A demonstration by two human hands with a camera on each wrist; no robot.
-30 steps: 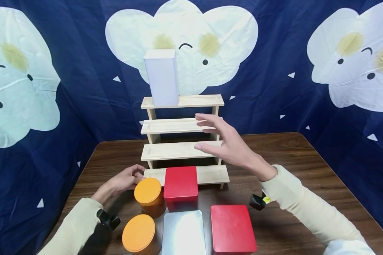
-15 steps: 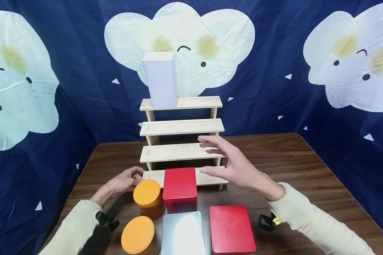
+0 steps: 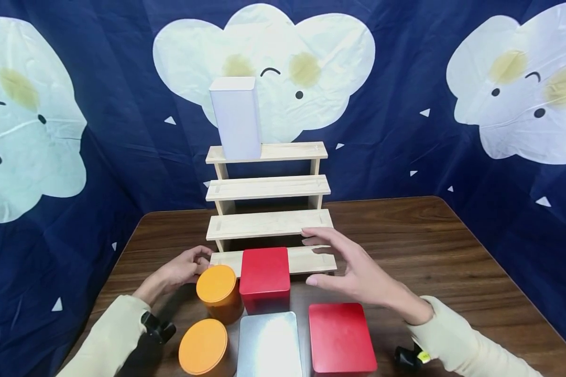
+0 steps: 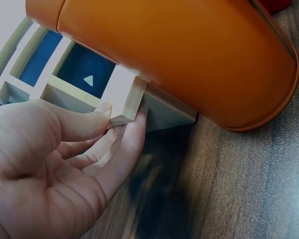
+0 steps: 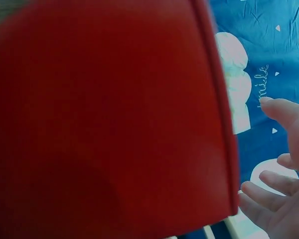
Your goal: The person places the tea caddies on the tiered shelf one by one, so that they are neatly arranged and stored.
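My left hand (image 3: 181,269) pinches the left end of the lowest step of a pale wooden tiered shelf (image 3: 269,224). In the left wrist view, the thumb lies on top of that step end (image 4: 122,97), fingers beneath. Just beside it stands an orange round tin (image 4: 189,55). My right hand (image 3: 351,267) hovers with spread fingers and holds nothing, to the right of a red square tin (image 3: 264,269) and beyond a second red tin (image 3: 341,337). A red tin (image 5: 114,114) fills most of the right wrist view. On the top step stands a tall white tin (image 3: 238,123).
At the front are a second orange tin (image 3: 203,346) and a silver rectangular tin (image 3: 270,345). All these tins stand close together on the dark wooden table (image 3: 396,230). A navy cloth (image 3: 405,68) with cloud faces hangs behind and at both sides.
My right hand has come down and toward me, from in front of the upper steps to near the red tins. The left hand keeps its grip on the step.
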